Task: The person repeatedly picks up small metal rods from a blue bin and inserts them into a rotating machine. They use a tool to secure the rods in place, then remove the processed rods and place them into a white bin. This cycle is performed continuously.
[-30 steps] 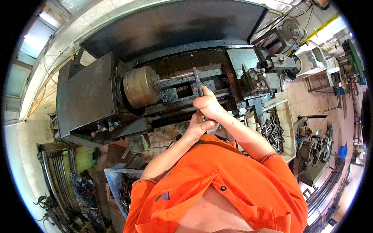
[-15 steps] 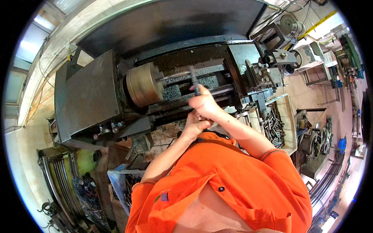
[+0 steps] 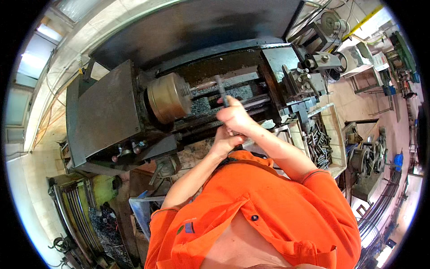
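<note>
An orange work shirt (image 3: 264,215) fills the near foreground, and both bare forearms are raised from it toward a metal lathe (image 3: 134,107). The left hand (image 3: 224,141) is seen just under the right hand (image 3: 237,119), the two touching or nearly so; the left fingers are curled, but what they close on is hidden, so its grip cannot be told. The right hand is closed around a slim dark metal tool (image 3: 221,92), whose upper end stands out above the knuckles and points toward the lathe bed.

Compared with a second ago, the tool is held a little higher and more upright in front of the bed, and the hands are drawn closer together; the work appears to be at the stage of measuring or setting against the workpiece, though this is only a judgement.

Just beyond the tool, a pale round bar (image 3: 204,85) is seen projecting from the brass-coloured chuck (image 3: 170,96), with metal chips (image 3: 210,101) heaped on the bed beneath it. To the right of the hands stands the tool post and carriage (image 3: 300,78). Farther right, a tray of steel rods and bars (image 3: 320,141) is seen beside the machine. The grey headstock cover lies at the left, and the workshop floor (image 3: 358,98) stretches away beyond.
</note>
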The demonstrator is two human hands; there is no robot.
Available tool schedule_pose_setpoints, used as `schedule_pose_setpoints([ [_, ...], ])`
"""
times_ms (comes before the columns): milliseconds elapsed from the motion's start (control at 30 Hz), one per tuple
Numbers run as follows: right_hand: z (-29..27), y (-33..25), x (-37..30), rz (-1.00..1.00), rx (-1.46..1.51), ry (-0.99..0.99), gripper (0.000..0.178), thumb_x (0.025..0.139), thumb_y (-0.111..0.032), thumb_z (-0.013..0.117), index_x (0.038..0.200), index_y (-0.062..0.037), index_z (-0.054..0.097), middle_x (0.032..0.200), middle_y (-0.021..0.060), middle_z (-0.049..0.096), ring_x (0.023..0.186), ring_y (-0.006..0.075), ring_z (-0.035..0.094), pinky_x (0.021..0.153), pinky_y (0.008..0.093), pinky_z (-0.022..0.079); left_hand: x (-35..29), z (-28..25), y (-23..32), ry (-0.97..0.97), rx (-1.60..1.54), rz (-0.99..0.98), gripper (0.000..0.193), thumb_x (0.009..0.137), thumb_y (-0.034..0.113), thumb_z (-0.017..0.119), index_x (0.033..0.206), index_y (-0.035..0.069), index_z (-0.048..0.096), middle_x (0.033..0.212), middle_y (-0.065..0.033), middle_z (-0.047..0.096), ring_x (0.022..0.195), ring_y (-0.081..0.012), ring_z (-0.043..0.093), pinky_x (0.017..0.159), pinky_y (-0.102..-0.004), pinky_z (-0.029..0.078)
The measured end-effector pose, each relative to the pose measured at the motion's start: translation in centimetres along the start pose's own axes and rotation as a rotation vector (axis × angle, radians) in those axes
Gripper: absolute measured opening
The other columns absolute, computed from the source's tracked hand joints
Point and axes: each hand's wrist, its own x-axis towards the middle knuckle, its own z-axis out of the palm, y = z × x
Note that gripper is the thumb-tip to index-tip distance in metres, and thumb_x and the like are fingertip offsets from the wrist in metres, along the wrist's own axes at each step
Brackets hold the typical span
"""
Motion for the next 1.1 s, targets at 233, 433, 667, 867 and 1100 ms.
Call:
schedule_pose_setpoints([
  [233,0.6,0.7,0.7,0.058,0.112,0.003,0.034,0.065,-0.002,0.053,0.099,-0.0036,0.047,0.056,0.0012,0.042,0.044,0.0117,0.044,0.035,0.029,0.034,-0.3,-0.7,-0.3,0.052,0.034,0.004,0.028,0.061,0.003,0.069,0.086,-0.002,0.057,0.079,-0.0032,0.059,0.072,-0.0117,0.057,0.06,-0.0238,0.046],
  [433,-2.0,-0.2,-0.3,0.002,-0.115,0.12,0.032,0.064,-0.007,0.056,0.095,-0.004,0.051,0.062,0.003,0.047,0.057,0.0142,0.048,0.048,0.0303,0.041,1.3,0.1,-2.4,0.047,0.177,0.001,0.026,0.066,0.011,0.065,0.089,0.002,0.056,0.076,-0.0032,0.059,0.06,-0.011,0.055,0.049,-0.0228,0.044],
  [667,1.4,3.1,2.4,-0.214,-0.256,0.222,0.017,0.06,-0.003,0.059,0.073,-0.0012,0.048,0.058,0.0063,0.048,0.057,0.0162,0.053,0.053,0.0291,0.043,0.3,-0.8,-1.2,0.173,0.238,-0.017,0.032,0.066,0.018,0.071,0.09,0.003,0.056,0.078,-0.0034,0.06,0.064,-0.013,0.057,0.047,-0.0242,0.046],
  [867,-0.1,3.4,1.8,-0.201,-0.162,0.145,0.021,0.058,-0.008,0.059,0.073,0.0001,0.047,0.062,0.014,0.054,0.066,0.0249,0.06,0.059,0.0354,0.046,0.1,-0.5,-1.7,0.211,0.254,-0.059,0.029,0.064,0.015,0.068,0.089,0.007,0.055,0.077,-0.0018,0.059,0.064,-0.0112,0.057,0.046,-0.0222,0.045],
  [1100,2.7,4.2,3.6,-0.104,-0.175,0.124,0.021,0.055,-0.007,0.062,0.072,-0.0059,0.05,0.069,0.007,0.056,0.069,0.0142,0.058,0.055,0.0276,0.045,0.8,1.4,-1.6,0.204,0.209,-0.064,0.031,0.062,0.02,0.069,0.086,0.008,0.053,0.074,-0.0004,0.059,0.066,-0.0107,0.058,0.045,-0.022,0.046],
])
